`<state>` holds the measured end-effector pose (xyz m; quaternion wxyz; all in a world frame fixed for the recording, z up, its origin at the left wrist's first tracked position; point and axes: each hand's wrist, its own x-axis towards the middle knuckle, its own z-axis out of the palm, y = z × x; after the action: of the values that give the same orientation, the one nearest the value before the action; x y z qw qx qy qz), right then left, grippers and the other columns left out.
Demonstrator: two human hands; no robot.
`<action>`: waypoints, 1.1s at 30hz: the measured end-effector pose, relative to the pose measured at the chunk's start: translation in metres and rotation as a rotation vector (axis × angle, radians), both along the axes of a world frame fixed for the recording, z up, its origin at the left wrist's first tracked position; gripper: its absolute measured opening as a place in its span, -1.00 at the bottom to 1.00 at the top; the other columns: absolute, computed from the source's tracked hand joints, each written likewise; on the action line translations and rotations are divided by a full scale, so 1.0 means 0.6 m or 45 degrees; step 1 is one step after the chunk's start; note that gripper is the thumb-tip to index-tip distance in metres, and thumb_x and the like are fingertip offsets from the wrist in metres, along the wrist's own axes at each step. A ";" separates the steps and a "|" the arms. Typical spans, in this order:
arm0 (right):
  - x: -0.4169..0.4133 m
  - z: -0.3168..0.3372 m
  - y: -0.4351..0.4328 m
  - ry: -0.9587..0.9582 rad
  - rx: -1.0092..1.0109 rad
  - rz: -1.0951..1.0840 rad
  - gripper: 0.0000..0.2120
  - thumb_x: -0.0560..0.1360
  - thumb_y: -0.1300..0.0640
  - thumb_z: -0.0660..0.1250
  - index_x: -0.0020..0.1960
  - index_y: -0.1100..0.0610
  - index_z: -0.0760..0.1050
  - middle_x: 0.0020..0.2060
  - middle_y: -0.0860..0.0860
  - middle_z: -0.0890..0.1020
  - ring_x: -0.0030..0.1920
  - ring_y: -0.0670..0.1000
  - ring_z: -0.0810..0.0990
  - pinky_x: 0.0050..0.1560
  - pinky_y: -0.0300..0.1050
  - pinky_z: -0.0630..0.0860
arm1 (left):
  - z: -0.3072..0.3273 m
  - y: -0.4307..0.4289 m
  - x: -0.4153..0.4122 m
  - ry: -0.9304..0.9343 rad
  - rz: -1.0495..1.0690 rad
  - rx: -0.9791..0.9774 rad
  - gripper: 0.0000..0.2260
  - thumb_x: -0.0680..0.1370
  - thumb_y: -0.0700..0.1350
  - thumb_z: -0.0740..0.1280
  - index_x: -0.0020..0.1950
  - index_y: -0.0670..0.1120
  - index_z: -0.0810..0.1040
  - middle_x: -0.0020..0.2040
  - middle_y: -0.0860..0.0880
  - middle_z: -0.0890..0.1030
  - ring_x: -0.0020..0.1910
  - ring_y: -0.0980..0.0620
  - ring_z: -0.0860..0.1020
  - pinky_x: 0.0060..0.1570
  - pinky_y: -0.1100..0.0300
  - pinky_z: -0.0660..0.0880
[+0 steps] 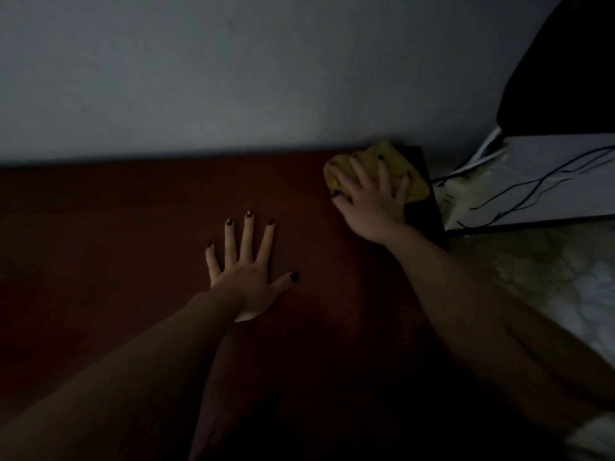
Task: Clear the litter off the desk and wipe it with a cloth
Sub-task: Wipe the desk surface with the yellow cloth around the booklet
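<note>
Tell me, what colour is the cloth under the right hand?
Yellow: the cloth shows in the head view, at the desk's far right corner.

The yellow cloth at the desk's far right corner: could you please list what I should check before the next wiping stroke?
1. right hand pressed flat on yellow cloth: ok.
2. yellow cloth lying on desk: ok.
3. left hand flat on desk, apart from the cloth: ok.
4. Litter gone from desk: too dim, cannot tell.
5. black cables beside desk, clear of the cloth: ok.
</note>
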<state>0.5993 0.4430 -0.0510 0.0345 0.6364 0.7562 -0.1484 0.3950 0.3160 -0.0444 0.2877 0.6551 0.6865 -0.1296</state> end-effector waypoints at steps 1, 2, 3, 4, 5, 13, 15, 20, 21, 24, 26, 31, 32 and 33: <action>0.000 0.002 -0.029 0.002 0.023 0.026 -0.51 0.54 -0.26 -0.02 0.44 -0.38 -0.05 0.52 -0.22 -0.08 0.50 0.12 -0.22 0.34 0.38 -0.33 | 0.002 0.001 0.001 -0.004 0.004 -0.001 -0.26 0.20 0.54 -0.32 0.15 0.28 -0.69 0.14 0.17 -0.76 0.22 0.02 -0.66 0.36 -0.24 -0.29; -0.001 0.004 -0.063 0.002 0.030 0.056 -0.50 0.53 -0.26 0.00 0.43 -0.38 -0.05 0.52 -0.22 -0.07 0.50 0.12 -0.21 0.34 0.38 -0.33 | 0.005 0.001 0.001 -0.006 0.007 -0.008 -0.26 0.20 0.54 -0.32 0.16 0.28 -0.68 0.13 0.17 -0.76 0.24 0.02 -0.63 0.37 -0.24 -0.28; -0.001 0.005 -0.100 0.003 0.024 0.096 -0.49 0.53 -0.27 0.00 0.43 -0.38 -0.06 0.52 -0.21 -0.07 0.50 0.13 -0.21 0.33 0.38 -0.34 | 0.008 0.001 0.002 -0.008 0.009 -0.018 -0.25 0.19 0.54 -0.31 0.17 0.28 -0.67 0.12 0.17 -0.76 0.26 0.03 -0.61 0.37 -0.25 -0.28; -0.003 0.005 -0.140 -0.001 0.019 0.153 -0.48 0.52 -0.28 -0.01 0.43 -0.38 -0.08 0.52 -0.20 -0.08 0.50 0.13 -0.21 0.33 0.37 -0.35 | 0.011 0.002 0.002 -0.014 0.011 -0.029 -0.25 0.19 0.54 -0.31 0.17 0.28 -0.65 0.12 0.17 -0.76 0.26 0.03 -0.60 0.37 -0.25 -0.28; -0.004 0.005 -0.180 -0.006 0.026 0.222 -0.48 0.52 -0.29 -0.03 0.44 -0.37 -0.09 0.52 -0.19 -0.07 0.50 0.14 -0.21 0.32 0.37 -0.37 | 0.013 0.003 0.002 -0.019 0.011 -0.044 -0.24 0.18 0.54 -0.30 0.18 0.27 -0.64 0.14 0.15 -0.75 0.27 0.03 -0.60 0.37 -0.26 -0.28; 0.034 -0.002 -0.199 0.027 -0.020 0.249 -0.51 0.50 -0.33 -0.12 0.41 -0.43 -0.14 0.50 -0.26 -0.08 0.49 0.01 -0.24 0.31 0.27 -0.43 | 0.011 0.011 0.002 -0.011 0.006 -0.093 -0.18 0.38 0.50 -0.04 0.30 0.22 -0.58 0.26 0.08 -0.64 0.36 -0.06 -0.55 0.37 -0.26 -0.27; 0.031 -0.005 -0.144 0.015 -0.015 0.083 -0.50 0.51 -0.32 -0.05 0.41 -0.42 -0.11 0.50 -0.26 -0.08 0.49 0.02 -0.24 0.34 0.31 -0.36 | 0.011 0.012 0.002 -0.010 -0.009 -0.100 -0.20 0.37 0.50 -0.06 0.21 0.24 -0.63 0.25 0.07 -0.66 0.30 -0.04 -0.59 0.36 -0.26 -0.29; 0.048 0.001 -0.006 0.009 -0.057 -0.092 -0.51 0.54 -0.29 -0.01 0.42 -0.41 -0.08 0.50 -0.25 -0.08 0.50 0.06 -0.21 0.37 0.33 -0.29 | 0.006 0.008 0.001 -0.015 -0.007 -0.064 -0.22 0.27 0.53 -0.20 0.18 0.26 -0.68 0.20 0.10 -0.73 0.23 -0.03 -0.67 0.35 -0.25 -0.32; 0.049 0.002 0.016 0.011 -0.068 -0.148 -0.52 0.54 -0.28 -0.02 0.43 -0.40 -0.08 0.50 -0.25 -0.10 0.50 0.06 -0.22 0.38 0.33 -0.29 | 0.004 0.006 0.001 -0.012 -0.004 -0.054 -0.22 0.23 0.54 -0.25 0.17 0.26 -0.70 0.19 0.11 -0.75 0.20 -0.02 -0.69 0.35 -0.25 -0.32; 0.046 0.002 0.062 0.076 -0.087 -0.307 -0.52 0.55 -0.26 -0.04 0.43 -0.38 -0.09 0.51 -0.23 -0.12 0.50 0.09 -0.26 0.39 0.35 -0.25 | -0.001 0.003 0.000 -0.001 0.005 -0.032 -0.23 0.22 0.53 -0.29 0.16 0.26 -0.72 0.19 0.12 -0.75 0.14 0.01 -0.74 0.35 -0.25 -0.32; 0.046 0.003 0.074 0.140 -0.111 -0.362 -0.52 0.55 -0.25 -0.05 0.43 -0.39 -0.10 0.51 -0.22 -0.14 0.50 0.11 -0.28 0.40 0.34 -0.22 | -0.002 0.002 0.001 -0.006 0.004 -0.026 -0.24 0.24 0.52 -0.28 0.17 0.25 -0.71 0.18 0.13 -0.75 0.13 0.02 -0.74 0.35 -0.25 -0.32; 0.048 0.007 0.039 0.049 -0.104 -0.239 -0.49 0.54 -0.30 -0.08 0.45 -0.36 -0.14 0.51 -0.20 -0.17 0.50 0.09 -0.29 0.40 0.31 -0.30 | 0.004 0.002 0.002 -0.023 -0.021 -0.043 -0.25 0.32 0.51 -0.21 0.11 0.25 -0.74 0.10 0.14 -0.78 0.12 0.01 -0.74 0.33 -0.25 -0.35; 0.045 0.005 0.018 0.009 -0.077 -0.194 -0.49 0.54 -0.31 -0.08 0.45 -0.36 -0.12 0.51 -0.21 -0.15 0.50 0.08 -0.28 0.39 0.30 -0.30 | 0.005 0.003 0.002 -0.023 -0.025 -0.048 -0.25 0.34 0.50 -0.18 0.11 0.25 -0.73 0.10 0.13 -0.78 0.14 -0.01 -0.72 0.33 -0.25 -0.35; 0.042 0.003 -0.008 -0.018 -0.049 -0.143 -0.49 0.53 -0.32 -0.07 0.45 -0.37 -0.11 0.51 -0.22 -0.13 0.50 0.08 -0.26 0.38 0.30 -0.30 | 0.006 0.004 0.002 -0.023 -0.026 -0.056 -0.24 0.36 0.50 -0.16 0.14 0.25 -0.71 0.13 0.11 -0.77 0.18 -0.03 -0.69 0.34 -0.25 -0.35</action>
<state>0.6245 0.4384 -0.0495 0.0438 0.6780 0.7161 -0.1600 0.3962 0.3185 -0.0407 0.3069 0.6568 0.6740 -0.1419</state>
